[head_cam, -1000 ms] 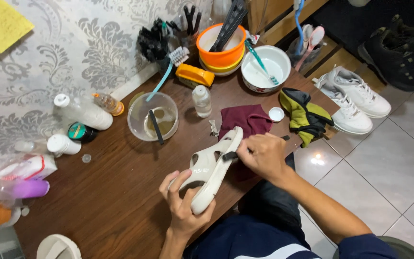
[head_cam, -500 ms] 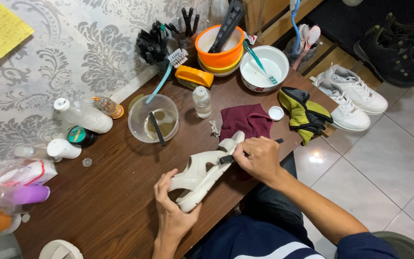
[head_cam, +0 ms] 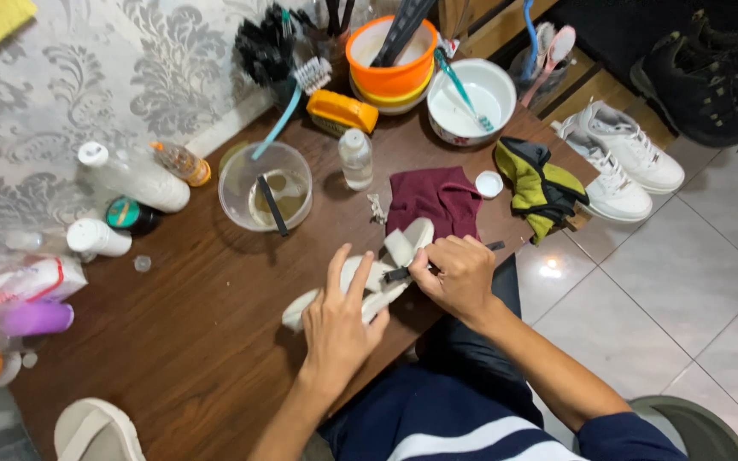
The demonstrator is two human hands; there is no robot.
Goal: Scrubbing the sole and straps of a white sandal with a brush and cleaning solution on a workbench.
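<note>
A white sandal (head_cam: 383, 270) lies at the near edge of the brown table (head_cam: 181, 333). My left hand (head_cam: 341, 320) presses down on its middle with fingers spread over the straps. My right hand (head_cam: 459, 273) is closed around a thin dark brush (head_cam: 399, 274), whose tip touches the sandal's strap. A maroon cloth (head_cam: 433, 198) lies just behind the sandal.
A clear bowl of murky liquid (head_cam: 265, 185) with a dark stick, a small bottle (head_cam: 355, 158), an orange bowl (head_cam: 390, 55), a white bowl (head_cam: 471, 90), bottles (head_cam: 134, 179) at left and a yellow-black cloth (head_cam: 542, 183). White sneakers (head_cam: 617, 162) and black shoes (head_cam: 702, 72) on the tiled floor. Another white sandal (head_cam: 96, 431) at bottom left.
My left hand moved from under the sandal's heel end up onto its top. The sandal turned and now lies flatter. My right hand stayed at the strap with the brush.
</note>
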